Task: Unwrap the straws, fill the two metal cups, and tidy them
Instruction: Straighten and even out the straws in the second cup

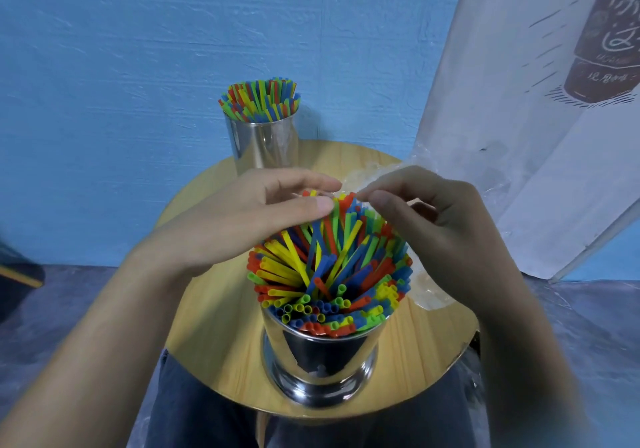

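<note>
Near metal cup (322, 354) stands at the front edge of the round wooden table (214, 326), packed with coloured straws (329, 274) that splay unevenly. The far metal cup (263, 143) is already filled, its bundle even. Left hand (242, 219): fingers nearly straight, thumb and forefinger resting against the far straw tips. Right hand (440, 226): fingers curled, thumb and forefinger apparently nipping a straw tip. Clear plastic wrapper (429, 295) lies just right of the cup. Risks: a sideways pull could tip the top-heavy near cup off the edge, and pressing could flick loose straws out.
</note>
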The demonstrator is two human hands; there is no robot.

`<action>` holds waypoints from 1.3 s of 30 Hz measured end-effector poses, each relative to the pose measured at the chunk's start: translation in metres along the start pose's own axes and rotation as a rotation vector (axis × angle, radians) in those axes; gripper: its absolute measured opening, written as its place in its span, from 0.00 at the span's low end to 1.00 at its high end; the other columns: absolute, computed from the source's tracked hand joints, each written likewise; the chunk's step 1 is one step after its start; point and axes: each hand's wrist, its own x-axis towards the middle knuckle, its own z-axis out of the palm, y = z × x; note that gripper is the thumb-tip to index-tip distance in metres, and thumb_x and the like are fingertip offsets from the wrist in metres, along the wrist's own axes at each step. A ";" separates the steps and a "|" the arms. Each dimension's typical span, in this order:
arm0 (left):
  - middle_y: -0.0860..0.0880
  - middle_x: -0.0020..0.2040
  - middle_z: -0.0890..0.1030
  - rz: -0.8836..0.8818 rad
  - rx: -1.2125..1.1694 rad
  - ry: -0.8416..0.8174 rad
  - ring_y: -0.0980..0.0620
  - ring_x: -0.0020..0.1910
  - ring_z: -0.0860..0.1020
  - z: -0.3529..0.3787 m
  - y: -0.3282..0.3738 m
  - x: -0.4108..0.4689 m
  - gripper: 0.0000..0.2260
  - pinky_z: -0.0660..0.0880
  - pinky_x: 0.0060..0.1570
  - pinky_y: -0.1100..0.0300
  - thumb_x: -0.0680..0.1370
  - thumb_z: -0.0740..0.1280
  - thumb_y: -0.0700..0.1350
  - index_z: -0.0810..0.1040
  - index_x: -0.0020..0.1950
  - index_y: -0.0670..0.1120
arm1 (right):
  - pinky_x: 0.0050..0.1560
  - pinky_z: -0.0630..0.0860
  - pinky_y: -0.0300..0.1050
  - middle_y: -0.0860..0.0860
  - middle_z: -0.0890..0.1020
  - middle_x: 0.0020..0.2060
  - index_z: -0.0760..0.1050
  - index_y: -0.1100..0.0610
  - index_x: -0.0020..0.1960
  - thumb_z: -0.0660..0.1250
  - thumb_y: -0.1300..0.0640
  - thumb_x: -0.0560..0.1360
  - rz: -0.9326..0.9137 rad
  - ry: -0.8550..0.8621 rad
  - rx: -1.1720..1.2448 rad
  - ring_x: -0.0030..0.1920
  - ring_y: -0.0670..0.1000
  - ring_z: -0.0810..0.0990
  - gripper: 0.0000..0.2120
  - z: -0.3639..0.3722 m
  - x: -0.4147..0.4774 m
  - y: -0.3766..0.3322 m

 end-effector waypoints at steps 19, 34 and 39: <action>0.51 0.38 0.85 0.000 0.191 0.133 0.55 0.34 0.83 0.015 0.007 0.015 0.05 0.76 0.32 0.62 0.76 0.75 0.49 0.82 0.43 0.51 | 0.53 0.83 0.54 0.42 0.85 0.48 0.83 0.47 0.54 0.65 0.58 0.83 0.119 -0.113 0.035 0.54 0.48 0.83 0.09 -0.004 -0.002 0.010; 0.51 0.40 0.86 -0.012 0.189 0.092 0.56 0.37 0.85 0.014 0.007 0.017 0.05 0.80 0.37 0.63 0.77 0.74 0.49 0.84 0.45 0.48 | 0.53 0.84 0.50 0.46 0.87 0.45 0.85 0.53 0.51 0.64 0.57 0.83 0.200 -0.173 0.045 0.50 0.48 0.86 0.10 -0.002 0.007 0.006; 0.47 0.43 0.85 0.013 0.220 0.083 0.49 0.41 0.85 0.015 0.008 0.017 0.06 0.81 0.47 0.48 0.78 0.73 0.49 0.83 0.46 0.47 | 0.49 0.83 0.43 0.45 0.86 0.42 0.84 0.53 0.47 0.68 0.57 0.80 0.188 -0.142 0.068 0.48 0.48 0.85 0.07 -0.003 0.008 0.004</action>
